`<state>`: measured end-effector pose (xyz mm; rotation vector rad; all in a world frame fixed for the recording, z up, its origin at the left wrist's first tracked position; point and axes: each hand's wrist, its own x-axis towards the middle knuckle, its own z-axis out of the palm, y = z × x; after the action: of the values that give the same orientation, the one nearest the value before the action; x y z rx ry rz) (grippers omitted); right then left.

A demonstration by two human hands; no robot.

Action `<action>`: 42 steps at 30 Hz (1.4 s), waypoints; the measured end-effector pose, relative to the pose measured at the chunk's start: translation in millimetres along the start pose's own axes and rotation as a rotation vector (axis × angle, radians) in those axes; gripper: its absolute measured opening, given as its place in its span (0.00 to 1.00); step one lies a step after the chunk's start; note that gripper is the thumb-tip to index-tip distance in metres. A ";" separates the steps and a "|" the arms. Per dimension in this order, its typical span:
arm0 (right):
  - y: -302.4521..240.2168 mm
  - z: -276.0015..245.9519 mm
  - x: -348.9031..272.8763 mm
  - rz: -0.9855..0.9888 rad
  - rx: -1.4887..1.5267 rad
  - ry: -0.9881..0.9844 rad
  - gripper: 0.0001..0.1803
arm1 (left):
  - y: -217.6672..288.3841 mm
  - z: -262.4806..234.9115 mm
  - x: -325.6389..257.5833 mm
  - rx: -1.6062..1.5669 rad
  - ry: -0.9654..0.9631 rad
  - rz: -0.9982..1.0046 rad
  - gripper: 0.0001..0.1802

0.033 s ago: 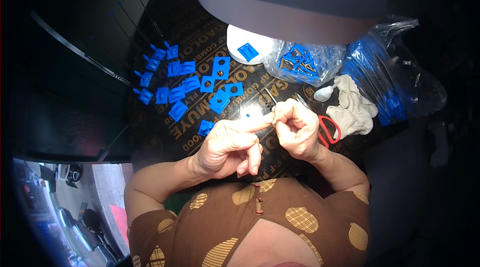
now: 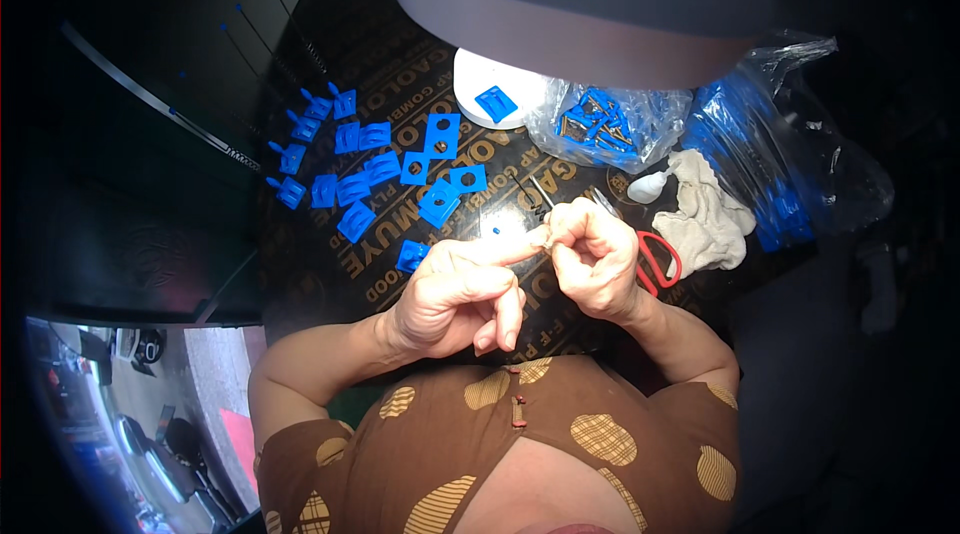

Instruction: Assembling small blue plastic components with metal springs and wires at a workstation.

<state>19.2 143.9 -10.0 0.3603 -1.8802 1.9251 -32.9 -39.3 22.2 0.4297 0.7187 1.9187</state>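
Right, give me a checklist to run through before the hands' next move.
1. Left hand and right hand together at the fingertips: ok.
2. Small part held between them: cannot tell, the fingers hide it.
3. Red-handled tool fully visible: not ok, the right hand blocks part of it.
4. Blue piece on the white disc: ok.
5. White bottle beside the cloth: ok.

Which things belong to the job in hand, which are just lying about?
Likely in the job:
- left hand, right hand, touching; anything pinched is unclear
- blue parts

Apparently lying about:
- white bottle
- cloth
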 end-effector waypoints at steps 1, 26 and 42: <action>1.0 0.0 -0.4 -0.007 0.027 0.002 0.07 | 0.1 0.9 0.0 0.000 -0.001 0.000 0.26; -10.4 -4.2 5.1 0.070 0.305 -0.037 0.08 | 4.4 6.9 3.5 -0.029 -0.021 0.059 0.32; -14.9 -11.1 7.2 0.143 0.284 -0.023 0.06 | 7.2 9.0 -0.6 0.056 0.135 0.052 0.30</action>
<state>21.0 155.8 6.0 0.3407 -1.6873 2.3010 -32.4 -39.6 33.8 0.3587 0.8579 1.9940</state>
